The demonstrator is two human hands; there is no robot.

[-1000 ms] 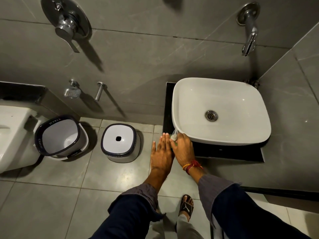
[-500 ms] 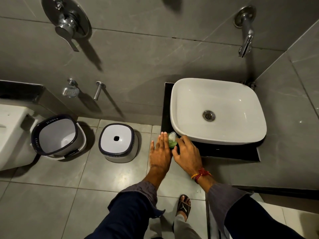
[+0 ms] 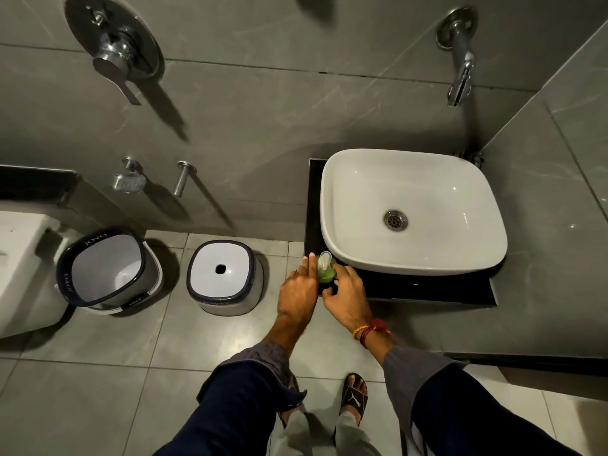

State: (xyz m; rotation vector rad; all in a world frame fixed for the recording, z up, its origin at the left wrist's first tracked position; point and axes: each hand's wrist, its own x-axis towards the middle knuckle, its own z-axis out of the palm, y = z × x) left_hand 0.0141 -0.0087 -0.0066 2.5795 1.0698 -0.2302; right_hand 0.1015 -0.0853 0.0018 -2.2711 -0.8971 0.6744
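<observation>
Bottle (image 3: pixel 326 274): green, clear cap. Basin (image 3: pixel 362 166): white. Counter (image 3: pixel 427 292): black. Bucket (image 3: pixel 97 239) and stool (image 3: pixel 230 286): white, navy rims (bucket's lettered white). Wall tiles (image 3: pixel 296 126): grey.

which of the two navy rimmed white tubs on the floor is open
The bucket beside the toilet, JOYO on its rim: its hollow inside shows. The stool nearer the basin has a flat top with a small hole.

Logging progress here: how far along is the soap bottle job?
Done: the bottle stands upright on the counter by the basin. In hand: the right hand grips it; the left hand touches it with straight fingers. Left: neither hand has let go yet.
</observation>
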